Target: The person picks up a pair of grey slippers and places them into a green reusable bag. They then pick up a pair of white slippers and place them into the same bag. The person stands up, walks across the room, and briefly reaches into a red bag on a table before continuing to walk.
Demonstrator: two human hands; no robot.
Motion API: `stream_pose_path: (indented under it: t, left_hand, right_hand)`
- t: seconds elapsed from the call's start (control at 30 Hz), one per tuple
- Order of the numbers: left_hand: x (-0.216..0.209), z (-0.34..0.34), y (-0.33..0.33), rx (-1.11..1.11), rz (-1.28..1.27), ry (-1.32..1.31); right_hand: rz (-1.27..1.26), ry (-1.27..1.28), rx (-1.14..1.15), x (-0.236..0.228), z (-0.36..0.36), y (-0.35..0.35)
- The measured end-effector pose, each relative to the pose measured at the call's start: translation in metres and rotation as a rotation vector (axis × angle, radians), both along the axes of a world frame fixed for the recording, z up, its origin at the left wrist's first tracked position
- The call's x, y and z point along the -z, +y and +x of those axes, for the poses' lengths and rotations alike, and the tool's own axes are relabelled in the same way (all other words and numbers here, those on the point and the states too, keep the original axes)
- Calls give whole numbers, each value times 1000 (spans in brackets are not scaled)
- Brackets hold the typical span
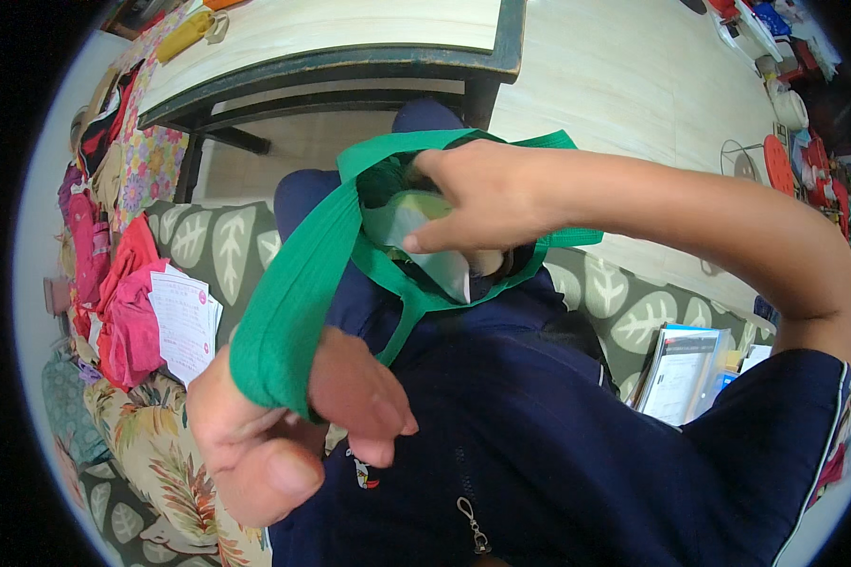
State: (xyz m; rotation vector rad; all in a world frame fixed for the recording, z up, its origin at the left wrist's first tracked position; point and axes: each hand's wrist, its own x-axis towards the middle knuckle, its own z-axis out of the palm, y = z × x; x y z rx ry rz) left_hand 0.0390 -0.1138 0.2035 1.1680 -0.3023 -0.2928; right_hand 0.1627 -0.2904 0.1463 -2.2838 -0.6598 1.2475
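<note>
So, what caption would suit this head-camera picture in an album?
A green fabric strap loops over the left hand while the right hand reaches into the open green fabric bag.

The strap (pixel 298 293) over the left hand (pixel 303 425) is matt cloth, finely ribbed along its length; the bag (pixel 397 146) under the right hand (pixel 492 194) has an edge of the same cloth. Behind the hands, the jacket (pixel 567 406) is smooth, matt cloth, its zip pull (pixel 473 524) shiny metal. Beyond them, the counter (pixel 350 59) has a smooth, pale top and a wood-like, painted frame with scuffed edges; the floor (pixel 624 85) is smooth, with a faint sheen. Left of the hands lie matt paper sheets (pixel 182 321) and a soft, creased cloth cushion (pixel 161 435). Right of them, a folder (pixel 704 364) looks like glossy, clear plastic.
</note>
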Motion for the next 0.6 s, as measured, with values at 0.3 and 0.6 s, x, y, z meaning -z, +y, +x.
stream_pose_path:
  t: [0.3,0.6]
  left_hand:
    - [8,1,13,181,-99,1]
    - [22,-1,22,206,-214,-103]
  right_hand:
    - [241,-433,-122,18,-32,-4]
    - [235,-575,-257,11,-56,-15]
